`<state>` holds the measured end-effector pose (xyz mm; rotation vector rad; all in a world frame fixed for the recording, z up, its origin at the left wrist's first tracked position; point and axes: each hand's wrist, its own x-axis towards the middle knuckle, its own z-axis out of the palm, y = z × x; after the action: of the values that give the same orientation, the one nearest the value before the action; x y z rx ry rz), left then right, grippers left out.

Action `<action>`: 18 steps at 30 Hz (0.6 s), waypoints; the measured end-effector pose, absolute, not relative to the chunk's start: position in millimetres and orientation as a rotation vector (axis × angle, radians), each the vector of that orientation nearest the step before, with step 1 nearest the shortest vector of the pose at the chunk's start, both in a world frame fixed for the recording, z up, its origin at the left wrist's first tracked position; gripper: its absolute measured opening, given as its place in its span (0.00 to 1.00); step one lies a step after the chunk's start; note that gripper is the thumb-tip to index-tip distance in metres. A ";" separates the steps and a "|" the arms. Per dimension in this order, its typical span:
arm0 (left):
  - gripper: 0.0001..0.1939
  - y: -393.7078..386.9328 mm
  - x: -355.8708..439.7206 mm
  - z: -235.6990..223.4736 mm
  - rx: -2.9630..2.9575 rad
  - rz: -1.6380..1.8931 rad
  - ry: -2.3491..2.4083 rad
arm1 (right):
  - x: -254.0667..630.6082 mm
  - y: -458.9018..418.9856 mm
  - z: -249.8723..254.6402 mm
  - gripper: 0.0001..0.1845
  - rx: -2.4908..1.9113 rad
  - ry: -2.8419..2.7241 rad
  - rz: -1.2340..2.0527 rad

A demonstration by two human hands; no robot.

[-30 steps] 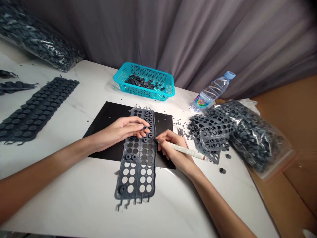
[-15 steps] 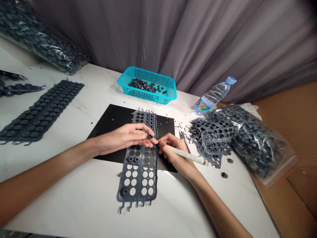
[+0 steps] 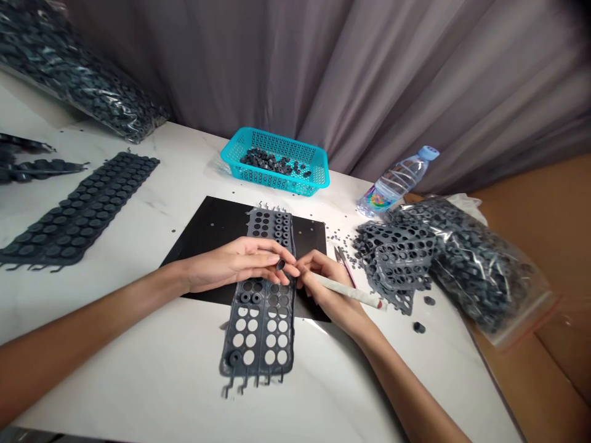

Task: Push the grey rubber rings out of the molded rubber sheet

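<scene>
My left hand (image 3: 249,261) is closed over the middle of a perforated black rubber sheet (image 3: 258,363), pinching a small black rubber grommet (image 3: 281,264) between thumb and fingers. Beside it my right hand (image 3: 330,286) grips a thin tool with a pale wrapped handle (image 3: 351,291). The tool's tip is hidden at the left fingertips. Most holes in the sheet's near half are bare, while a few grommets (image 3: 250,298) still sit in it. Under the sheet's far part lies a black mat (image 3: 198,227).
A turquoise basket (image 3: 277,183) of loose grommets stands at the back. To the right are a water bottle (image 3: 394,181), tweezers (image 3: 345,266), punched sheet scraps (image 3: 401,258) and a full plastic bag (image 3: 480,264). Leftward lie an unpunched rubber sheet (image 3: 83,209) and another bag (image 3: 87,80).
My left fingers have closed and turned, bringing the grommet's open end into view. My right hand stays beside them with the tool. The camera view has shifted slightly.
</scene>
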<state>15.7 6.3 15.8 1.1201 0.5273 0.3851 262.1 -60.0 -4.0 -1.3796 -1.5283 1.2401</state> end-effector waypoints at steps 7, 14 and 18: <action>0.17 0.9 17.2 6.9 1.161 0.363 0.515 | 264.5 -60.1 -9.0 0.04 -1.378 -1.563 1.213; 0.16 87.3 38.9 29.2 1.705 0.728 0.627 | 261.4 -59.6 -6.4 0.03 -1.367 -1.544 1.241; 0.18 175.0 50.8 51.9 2.348 0.871 0.963 | 261.3 -59.5 -4.1 0.04 -1.383 -1.541 1.247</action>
<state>50.8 175.0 51.9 2.3482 0.9627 0.8707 261.3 -59.5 -4.1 -1.3829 -1.5406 1.2474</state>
